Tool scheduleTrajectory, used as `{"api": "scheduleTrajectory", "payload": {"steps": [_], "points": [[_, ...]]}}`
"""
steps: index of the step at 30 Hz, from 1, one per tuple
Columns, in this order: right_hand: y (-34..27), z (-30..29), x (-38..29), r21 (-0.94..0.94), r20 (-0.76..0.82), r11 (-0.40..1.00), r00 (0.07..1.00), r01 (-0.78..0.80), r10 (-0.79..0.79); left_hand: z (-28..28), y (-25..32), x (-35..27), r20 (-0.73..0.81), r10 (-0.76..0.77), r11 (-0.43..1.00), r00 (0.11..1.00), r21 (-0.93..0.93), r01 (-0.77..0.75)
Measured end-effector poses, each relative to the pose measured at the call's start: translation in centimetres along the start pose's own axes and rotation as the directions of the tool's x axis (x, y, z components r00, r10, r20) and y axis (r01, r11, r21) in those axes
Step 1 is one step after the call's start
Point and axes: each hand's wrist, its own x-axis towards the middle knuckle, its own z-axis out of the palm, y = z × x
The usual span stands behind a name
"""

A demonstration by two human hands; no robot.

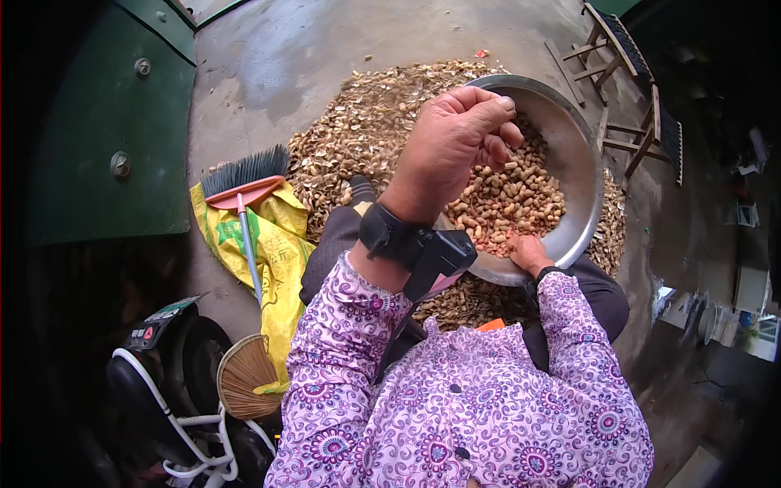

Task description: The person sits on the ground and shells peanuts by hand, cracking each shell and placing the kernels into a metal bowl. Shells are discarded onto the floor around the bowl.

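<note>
A wide metal basin (576, 140) rests at my lap, holding unshelled peanuts (525, 195) and reddish shelled kernels (488, 238). My left hand (460, 134) is raised over the basin's left side, thumb against the curled fingers; whether something small is pinched there cannot be told. A black strap with a boxy device (427, 256) is round that wrist. At the basin's near edge, my right hand (529, 251) reaches in, its fingertips among the kernels. What those fingers hold is hidden.
Peanut shells (366, 128) lie heaped on the concrete floor beyond and around the basin. To the left, a broom (244, 189) lies on a yellow woven sack (280, 238), near a straw brush (247, 378) and a white-framed vehicle (207, 427). Wooden folding stools (647, 134) stand at the right.
</note>
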Motion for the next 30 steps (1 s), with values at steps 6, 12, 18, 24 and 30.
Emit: {"api": "scheduleTrajectory", "payload": {"steps": [6, 12, 18, 24, 30], "points": [[2.1, 1.1, 0.8, 0.167, -0.037, 0.985, 0.999, 0.044, -0.038, 0.3, 0.1, 0.1, -0.005, -0.003, 1.0, 1.0, 0.027, 0.003], [1.9, -3.5, -1.1, 0.848, 0.457, 0.183, 0.862, -0.497, 0.22, 0.3, -0.4, 0.4, 0.011, -0.013, 1.0, 1.0, 0.018, 0.013], [1.0, -5.6, -2.4, 0.881, 0.432, -0.238, 0.9, -0.409, 0.056, 0.9, -1.1, 0.3, 0.033, -0.021, 0.99, 0.999, 0.141, 0.016], [-0.4, -8.1, -1.6, 0.87, 0.419, 0.171, 0.875, -0.463, 0.241, 0.7, -2.1, 0.1, 0.055, -0.095, 0.962, 0.994, 0.26, 0.077], [-0.4, -8.6, -1.6, 0.89, 0.394, 0.141, 0.887, -0.434, 0.243, 1.1, -1.7, 0.2, 0.047, -0.08, 0.963, 0.996, 0.262, 0.066]]}}
